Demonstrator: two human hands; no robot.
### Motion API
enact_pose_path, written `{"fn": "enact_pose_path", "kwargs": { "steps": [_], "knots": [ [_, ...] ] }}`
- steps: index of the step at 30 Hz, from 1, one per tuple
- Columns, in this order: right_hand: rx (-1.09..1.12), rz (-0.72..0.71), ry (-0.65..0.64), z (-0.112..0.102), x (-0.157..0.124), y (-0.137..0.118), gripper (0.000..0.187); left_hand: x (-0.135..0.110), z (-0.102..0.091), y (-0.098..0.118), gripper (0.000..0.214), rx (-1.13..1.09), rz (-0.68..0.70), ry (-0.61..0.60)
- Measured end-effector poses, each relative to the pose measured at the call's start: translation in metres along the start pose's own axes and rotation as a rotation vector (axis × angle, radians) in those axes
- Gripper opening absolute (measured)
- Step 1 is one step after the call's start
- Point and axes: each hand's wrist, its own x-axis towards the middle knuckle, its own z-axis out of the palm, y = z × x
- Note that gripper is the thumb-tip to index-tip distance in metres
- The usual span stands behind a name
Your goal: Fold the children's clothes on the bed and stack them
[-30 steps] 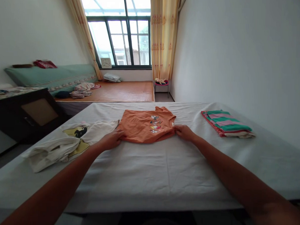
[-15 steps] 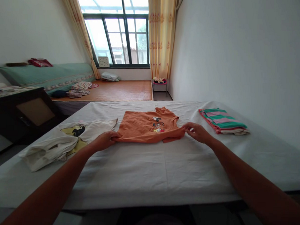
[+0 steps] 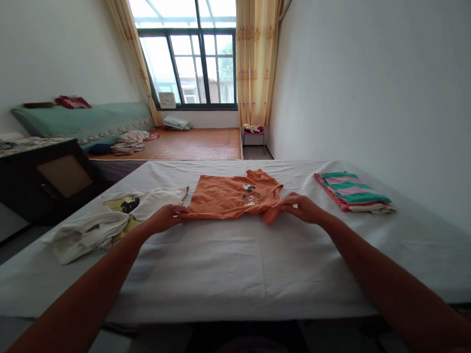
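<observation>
An orange T-shirt with a cartoon print lies sideways across the white sheet, its neck toward the right. My left hand pinches the near corner of its hem. Closed on the near shoulder, beside the neckline, is my right hand; the near sleeve hangs down just left of it. The near edge of the shirt is lifted slightly between both hands. Left of the shirt, a crumpled white garment with a yellow and black print lies close to my left forearm.
A folded stack of clothes, striped green and pink on top, sits at the right by the wall. Beyond the sheet are a bed with a brown mat and a stool. A dark cabinet stands at the left.
The near side of the T-shirt has been drawn away from me, and my right hand has shifted slightly left with the shoulder. The near sleeve now dangles. The view has tilted a little.
</observation>
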Motion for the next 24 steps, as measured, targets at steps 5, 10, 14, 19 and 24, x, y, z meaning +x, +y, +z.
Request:
{"fn": "enact_pose_path", "kwargs": {
  "steps": [5,10,14,19,24],
  "knots": [
    [0.44,0.077,-0.324,-0.045,-0.029,-0.006,0.043,-0.009,-0.012,0.004,0.028,-0.079,0.161,-0.173],
    [0.401,0.184,-0.489,-0.028,-0.042,0.005,0.04,-0.005,-0.017,0.003,0.025,-0.094,0.241,-0.271],
    [0.203,0.056,-0.386,-0.009,-0.04,0.005,0.037,-0.004,-0.016,-0.005,0.026,-0.093,0.212,-0.236],
    [-0.008,-0.101,-0.224,0.011,-0.032,-0.005,0.02,-0.006,-0.016,-0.01,0.027,-0.121,0.235,-0.274],
    [0.174,0.022,-0.103,0.015,-0.006,0.003,0.025,0.013,-0.021,-0.005,0.037,-0.22,0.17,-0.153]
  ]
}}
